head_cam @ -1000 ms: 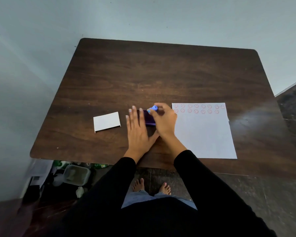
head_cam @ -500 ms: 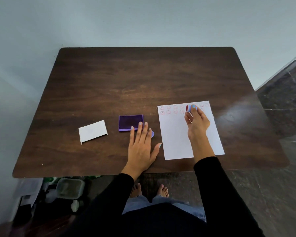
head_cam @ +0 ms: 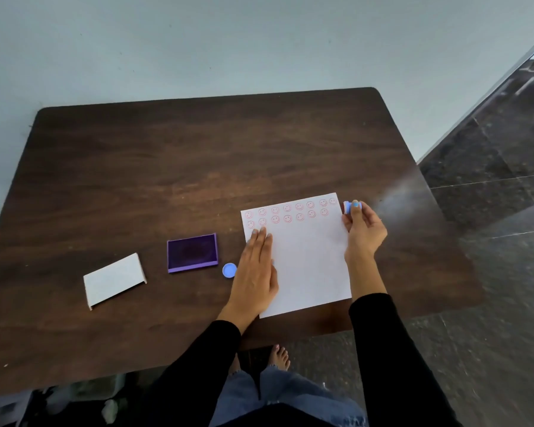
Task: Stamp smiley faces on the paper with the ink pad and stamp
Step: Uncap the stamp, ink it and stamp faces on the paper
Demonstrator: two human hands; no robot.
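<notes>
A white sheet of paper [head_cam: 309, 260] lies on the dark wooden table [head_cam: 167, 180], with two rows of red smiley faces along its far edge. My left hand [head_cam: 256, 272] rests flat on the paper's left side, fingers together. My right hand [head_cam: 364, 229] holds a small blue stamp [head_cam: 348, 207] just past the paper's top right corner. The open purple ink pad [head_cam: 192, 253] sits to the left of the paper.
A round blue cap [head_cam: 229, 270] lies between the ink pad and my left hand. A white lid [head_cam: 114, 280] rests further left. The table's near edge runs just below the paper. Dark tiled floor [head_cam: 490, 211] is on the right.
My right hand carried the stamp from the ink pad over to the paper's right end. My left hand moved from beside the pad onto the paper's left side.
</notes>
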